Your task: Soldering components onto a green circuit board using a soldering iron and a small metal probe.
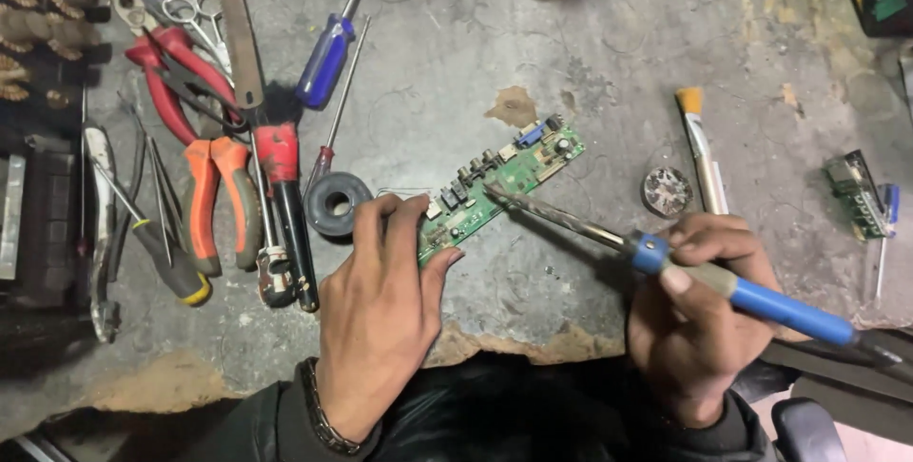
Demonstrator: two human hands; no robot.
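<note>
A small round tin (667,191) sits open on the grey worktop (609,53), right of centre, just left of a flat brush (701,144) with pale bristles; what fills the tin is too small to tell.

The left hand (380,315) rests on the near-left end of the green circuit board (499,186), fingers loosely curled, thumb and fingertips touching the board's edge to pin it down. The board lies at the middle of the worktop, slanting from near-left to far-right. Just left of this hand stands a dark spool of solder wire (336,202), a thin strand running toward the board.

The right hand (699,324) is closed around the blue handle of a soldering iron (656,258), its tip meeting the board's middle.

Far left lie red pliers (181,77), orange-handled pliers (221,201), scissors (195,15) and a blue screwdriver (325,58). At the right edge lies a second small green board (856,196).
</note>
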